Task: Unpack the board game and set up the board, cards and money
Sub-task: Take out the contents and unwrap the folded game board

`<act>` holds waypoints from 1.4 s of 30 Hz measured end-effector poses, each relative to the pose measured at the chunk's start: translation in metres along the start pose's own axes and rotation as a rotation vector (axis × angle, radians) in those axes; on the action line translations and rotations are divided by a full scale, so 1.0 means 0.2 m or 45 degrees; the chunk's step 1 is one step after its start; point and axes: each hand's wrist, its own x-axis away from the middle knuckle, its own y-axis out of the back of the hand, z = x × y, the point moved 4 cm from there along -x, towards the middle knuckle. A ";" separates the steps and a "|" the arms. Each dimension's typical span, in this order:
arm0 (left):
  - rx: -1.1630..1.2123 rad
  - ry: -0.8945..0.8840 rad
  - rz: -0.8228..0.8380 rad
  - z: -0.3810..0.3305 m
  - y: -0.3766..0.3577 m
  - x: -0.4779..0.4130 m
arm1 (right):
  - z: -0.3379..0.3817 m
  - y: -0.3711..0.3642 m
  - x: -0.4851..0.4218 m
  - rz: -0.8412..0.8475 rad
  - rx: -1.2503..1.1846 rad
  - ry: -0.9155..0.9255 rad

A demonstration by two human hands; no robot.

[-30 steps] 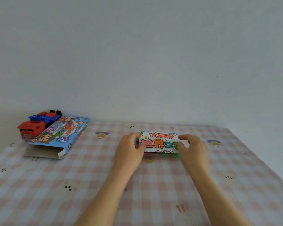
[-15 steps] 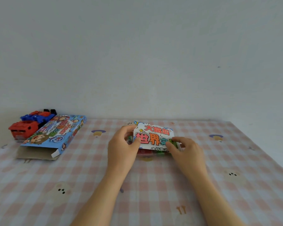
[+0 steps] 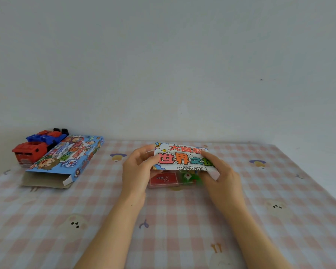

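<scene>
A white printed lid (image 3: 179, 159) with colourful lettering is tilted up at the middle of the table. My left hand (image 3: 138, 171) grips its left edge and my right hand (image 3: 220, 175) pinches its right edge. Under the raised lid a tray shows a red card deck (image 3: 163, 179) and green pieces (image 3: 188, 176). The blue game box (image 3: 66, 160), open at its near end, lies flat at the left.
Red and blue toy trucks (image 3: 37, 146) stand behind the blue box against the wall. A pink checked tablecloth (image 3: 163, 230) covers the table, whose right edge runs diagonally at the far right. A plain wall closes off the back.
Both hands lifted the printed lid from flat to tilted up, uncovering the red card deck and green pieces beneath it.
</scene>
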 end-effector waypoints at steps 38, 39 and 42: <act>-1.891 -0.409 0.419 -0.03 0.06 0.02 | 0.05 -0.08 0.04 0.099 -0.158 -0.120; -1.892 -0.429 0.393 -0.04 0.09 0.04 | 0.07 -0.08 0.05 0.093 -0.150 -0.125; -1.893 -0.466 0.284 -0.05 0.16 0.08 | 0.11 -0.10 0.08 0.099 -0.150 -0.142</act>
